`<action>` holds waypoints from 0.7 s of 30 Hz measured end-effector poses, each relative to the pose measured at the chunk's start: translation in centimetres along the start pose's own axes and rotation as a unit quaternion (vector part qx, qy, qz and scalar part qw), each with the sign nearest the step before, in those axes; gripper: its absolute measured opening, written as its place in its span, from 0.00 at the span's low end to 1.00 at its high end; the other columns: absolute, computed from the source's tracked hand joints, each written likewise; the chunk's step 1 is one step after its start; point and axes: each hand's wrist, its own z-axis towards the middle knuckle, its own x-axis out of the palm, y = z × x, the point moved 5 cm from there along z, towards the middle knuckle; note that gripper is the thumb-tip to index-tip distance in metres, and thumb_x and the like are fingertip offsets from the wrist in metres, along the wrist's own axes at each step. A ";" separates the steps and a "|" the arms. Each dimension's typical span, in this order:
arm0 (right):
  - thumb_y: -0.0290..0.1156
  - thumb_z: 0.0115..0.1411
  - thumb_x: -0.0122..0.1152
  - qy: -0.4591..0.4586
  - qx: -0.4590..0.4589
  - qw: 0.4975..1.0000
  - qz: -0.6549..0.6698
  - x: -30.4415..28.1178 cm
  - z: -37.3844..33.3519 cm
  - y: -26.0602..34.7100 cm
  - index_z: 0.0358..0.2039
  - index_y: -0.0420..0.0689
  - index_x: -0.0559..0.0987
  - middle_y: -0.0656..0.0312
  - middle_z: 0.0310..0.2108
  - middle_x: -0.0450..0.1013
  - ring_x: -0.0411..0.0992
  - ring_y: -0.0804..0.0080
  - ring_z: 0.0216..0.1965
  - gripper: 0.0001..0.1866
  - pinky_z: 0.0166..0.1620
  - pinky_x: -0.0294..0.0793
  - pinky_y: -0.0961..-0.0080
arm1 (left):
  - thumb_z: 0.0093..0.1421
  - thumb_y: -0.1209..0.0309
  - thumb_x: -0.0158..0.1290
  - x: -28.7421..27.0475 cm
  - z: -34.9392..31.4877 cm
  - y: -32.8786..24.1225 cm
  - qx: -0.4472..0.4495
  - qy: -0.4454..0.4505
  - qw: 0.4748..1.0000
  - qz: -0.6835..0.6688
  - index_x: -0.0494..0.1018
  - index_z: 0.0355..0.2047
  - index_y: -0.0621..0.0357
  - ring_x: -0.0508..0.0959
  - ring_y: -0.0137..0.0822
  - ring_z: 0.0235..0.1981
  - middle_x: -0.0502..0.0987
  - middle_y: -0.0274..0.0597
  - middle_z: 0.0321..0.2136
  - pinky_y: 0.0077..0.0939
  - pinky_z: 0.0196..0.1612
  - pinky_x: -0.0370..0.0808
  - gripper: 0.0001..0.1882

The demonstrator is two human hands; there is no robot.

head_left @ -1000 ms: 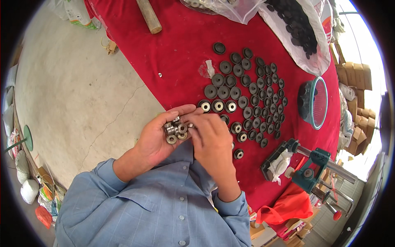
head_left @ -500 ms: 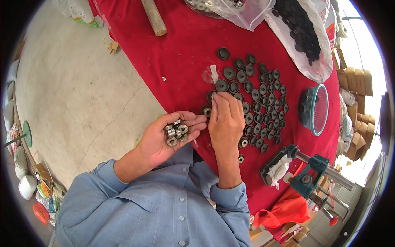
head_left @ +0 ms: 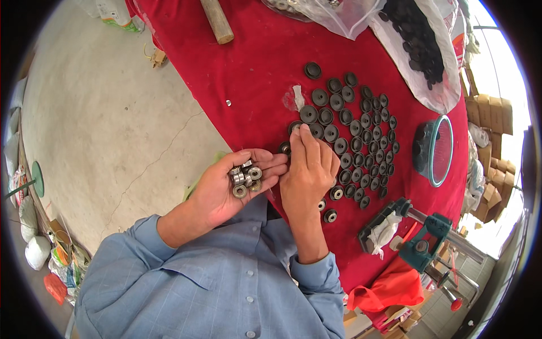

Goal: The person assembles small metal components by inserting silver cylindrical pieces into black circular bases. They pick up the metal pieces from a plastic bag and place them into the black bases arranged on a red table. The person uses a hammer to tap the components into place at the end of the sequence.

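Palm up, my left hand (head_left: pixel 217 183) cups several small metal ball bearings (head_left: pixel 239 191), its fingers stretched toward my other hand. My right hand (head_left: pixel 309 166) is closed in a pinch over a black wheel-like part (head_left: pixel 294 127) at the left side of a group. A ball bearing seems to be at its fingertips, mostly hidden by them. Just beyond my left fingertips is another black round part (head_left: pixel 284 148) with a bearing in its middle. Many more black round parts (head_left: pixel 355 127) lie hollow side up in loose rows. Some near me, such as this black part (head_left: pixel 330 216), have bearings seated in them.
A red cloth (head_left: pixel 254 73) covers the table. A green hand press (head_left: pixel 432 243) stands at right, near a teal-rimmed basket (head_left: pixel 433 151). At the back are a white sack (head_left: pixel 446 99) of black pieces, a clear plastic bag (head_left: pixel 344 20) and a wooden stick (head_left: pixel 218 22).
The view has shifted slightly. My right fingertips stay pinched at the black part at the group's left side, and my left hand still holds the ball bearings.
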 end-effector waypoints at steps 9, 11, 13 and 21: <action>0.18 0.59 0.63 -0.042 0.090 0.975 0.198 -2.8 0.0 -1.4 0.50 0.40 0.83 0.54 0.53 0.79 0.78 0.58 0.50 0.18 0.51 0.76 0.60 | 0.76 0.65 0.42 1.3 0.4 -0.2 0.024 0.029 0.999 0.012 0.71 0.59 0.71 0.73 0.52 0.67 0.71 0.61 0.66 0.48 0.70 0.72 0.22; 0.20 0.59 0.67 0.050 0.102 0.939 0.324 -4.4 -0.8 0.4 0.51 0.40 0.82 0.54 0.50 0.78 0.78 0.57 0.47 0.18 0.49 0.77 0.61 | 0.75 0.66 0.41 1.1 0.2 -0.1 0.040 0.038 0.998 0.002 0.71 0.59 0.72 0.71 0.54 0.69 0.70 0.63 0.67 0.49 0.72 0.70 0.22; 0.22 0.58 0.70 0.095 0.084 0.926 0.355 -4.9 -1.6 1.6 0.51 0.40 0.82 0.55 0.48 0.78 0.78 0.57 0.44 0.19 0.46 0.77 0.62 | 0.74 0.68 0.39 1.2 0.1 0.0 0.052 0.046 0.997 -0.020 0.71 0.58 0.74 0.68 0.57 0.71 0.67 0.67 0.68 0.51 0.75 0.66 0.22; 0.23 0.54 0.73 0.070 0.087 0.940 0.323 -3.2 -3.2 2.3 0.47 0.42 0.80 0.55 0.43 0.78 0.78 0.55 0.41 0.19 0.45 0.79 0.61 | 0.74 0.68 0.40 0.4 0.5 0.3 0.053 0.076 0.994 -0.055 0.72 0.56 0.74 0.67 0.58 0.71 0.68 0.67 0.67 0.51 0.73 0.68 0.21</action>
